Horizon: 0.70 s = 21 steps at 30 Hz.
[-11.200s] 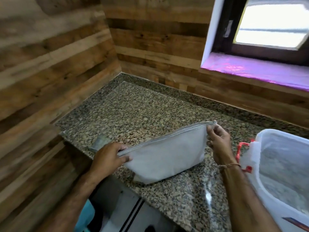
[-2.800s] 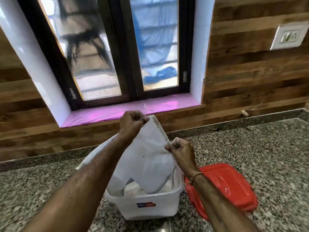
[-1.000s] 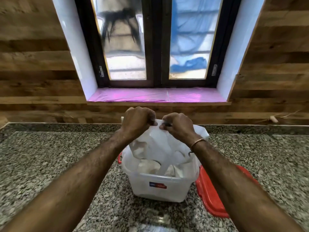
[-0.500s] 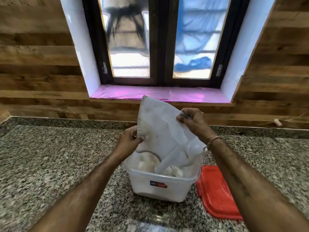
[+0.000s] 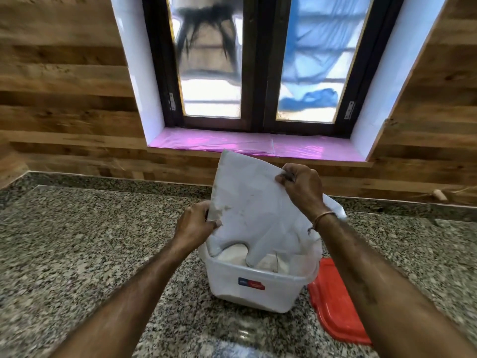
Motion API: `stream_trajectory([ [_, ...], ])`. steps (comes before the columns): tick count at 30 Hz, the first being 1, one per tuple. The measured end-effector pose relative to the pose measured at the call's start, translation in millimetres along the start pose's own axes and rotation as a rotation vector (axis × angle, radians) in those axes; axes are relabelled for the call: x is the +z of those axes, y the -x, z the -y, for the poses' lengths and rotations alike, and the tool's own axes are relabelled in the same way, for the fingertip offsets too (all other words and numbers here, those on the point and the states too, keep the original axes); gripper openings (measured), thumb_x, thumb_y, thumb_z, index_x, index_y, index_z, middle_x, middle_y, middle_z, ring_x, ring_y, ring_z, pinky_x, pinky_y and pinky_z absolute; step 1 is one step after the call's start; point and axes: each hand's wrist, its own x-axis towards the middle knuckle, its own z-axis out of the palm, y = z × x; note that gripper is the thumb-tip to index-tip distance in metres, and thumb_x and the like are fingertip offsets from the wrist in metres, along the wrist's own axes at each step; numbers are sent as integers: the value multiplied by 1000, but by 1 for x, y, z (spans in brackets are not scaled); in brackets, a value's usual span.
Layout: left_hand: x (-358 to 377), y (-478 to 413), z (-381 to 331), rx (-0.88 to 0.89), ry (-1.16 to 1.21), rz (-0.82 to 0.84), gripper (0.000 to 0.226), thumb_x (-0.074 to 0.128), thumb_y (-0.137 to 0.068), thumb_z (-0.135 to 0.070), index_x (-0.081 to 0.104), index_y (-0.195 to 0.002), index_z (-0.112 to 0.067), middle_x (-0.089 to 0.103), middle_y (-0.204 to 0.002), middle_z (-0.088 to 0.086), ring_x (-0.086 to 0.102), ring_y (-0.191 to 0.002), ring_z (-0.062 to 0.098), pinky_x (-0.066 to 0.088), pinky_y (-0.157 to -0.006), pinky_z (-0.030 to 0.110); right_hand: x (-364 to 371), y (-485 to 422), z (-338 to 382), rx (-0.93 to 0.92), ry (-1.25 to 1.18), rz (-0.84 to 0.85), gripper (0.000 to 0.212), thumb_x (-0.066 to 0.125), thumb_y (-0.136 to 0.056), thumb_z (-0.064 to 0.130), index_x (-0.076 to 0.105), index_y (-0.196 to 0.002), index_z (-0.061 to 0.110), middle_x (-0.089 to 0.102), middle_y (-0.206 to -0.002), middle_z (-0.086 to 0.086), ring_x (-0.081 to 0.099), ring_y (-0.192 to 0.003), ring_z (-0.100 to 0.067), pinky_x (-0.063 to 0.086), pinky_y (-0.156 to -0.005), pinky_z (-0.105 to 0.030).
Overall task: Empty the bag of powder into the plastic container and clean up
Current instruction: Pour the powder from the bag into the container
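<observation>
while the left hand [image 5: 196,224] pinches the bag's [image 5: 254,208] side edge and the right hand [image 5: 302,188] grips its upper corner, the upturned bag hangs mouth-down in the plastic container [image 5: 254,285] on the worktop [image 5: 77,254], red lid [image 5: 335,298] beside.

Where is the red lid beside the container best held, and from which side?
Grip the red lid at its near right edge, coming from the right. It lies flat on the counter with its left edge close beside the container, so probably only the outer rim leaves room for fingers.
</observation>
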Motion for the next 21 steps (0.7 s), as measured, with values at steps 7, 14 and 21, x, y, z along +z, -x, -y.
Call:
stream_trajectory([
  [7, -3, -4, -58, 0, 675, 175, 75, 67, -89, -57, 19, -146, -46, 50, -145, -3, 61, -123, 22, 59, -92, 53, -5, 2, 3, -23, -45, 80, 42, 77, -86, 19, 53, -56, 36, 59, -66, 15, 60, -74, -14, 52, -70, -34],
  [14, 28, -12, -61, -91, 571, 159, 80, 77, -74, -54, 29, -137, -42, 46, -140, -2, 51, -131, 20, 53, -103, 49, -3, 17, -5, -32, 38, 121, 11, 76, -83, 20, 69, -76, 24, 73, -77, 12, 68, -78, -12, 57, -69, -32],
  [21, 5, -18, -47, -26, 560, -121, 38, 76, -85, -7, 58, -117, -19, 69, -106, -1, 68, -99, 21, 58, -65, 25, -14, 13, -9, 12, 31, 118, 10, 76, -84, 27, 68, -79, 22, 70, -75, 12, 65, -76, -8, 53, -66, -33],
])
